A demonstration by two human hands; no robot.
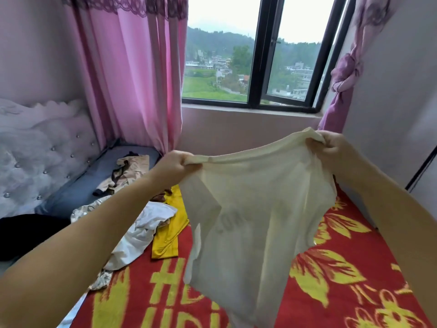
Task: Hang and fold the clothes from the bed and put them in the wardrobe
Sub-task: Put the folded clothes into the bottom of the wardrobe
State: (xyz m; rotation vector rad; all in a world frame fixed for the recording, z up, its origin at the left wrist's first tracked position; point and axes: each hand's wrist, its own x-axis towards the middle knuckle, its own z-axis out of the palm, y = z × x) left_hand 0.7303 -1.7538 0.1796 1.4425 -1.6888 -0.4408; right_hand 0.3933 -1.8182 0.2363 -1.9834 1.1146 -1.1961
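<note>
A cream T-shirt [255, 209] hangs in the air over the bed, faint lettering showing through its cloth. My left hand [175, 165] grips its top edge on the left, and my right hand [331, 147] grips the bunched top edge on the right, higher up. The shirt's lower part blurs as it dangles above the red and yellow blanket [354, 268]. Other clothes lie on the bed to the left: a white garment [144, 233], a yellow one [170, 228], a beige and black one [125, 172], a patterned one [94, 207] and a black one [26, 233].
A padded grey headboard [40, 150] stands at the left. Pink curtains [132, 74] hang beside a dark-framed window [260, 55] straight ahead. A white wall [397, 102] and the dark edge of a panel [423, 171] are on the right.
</note>
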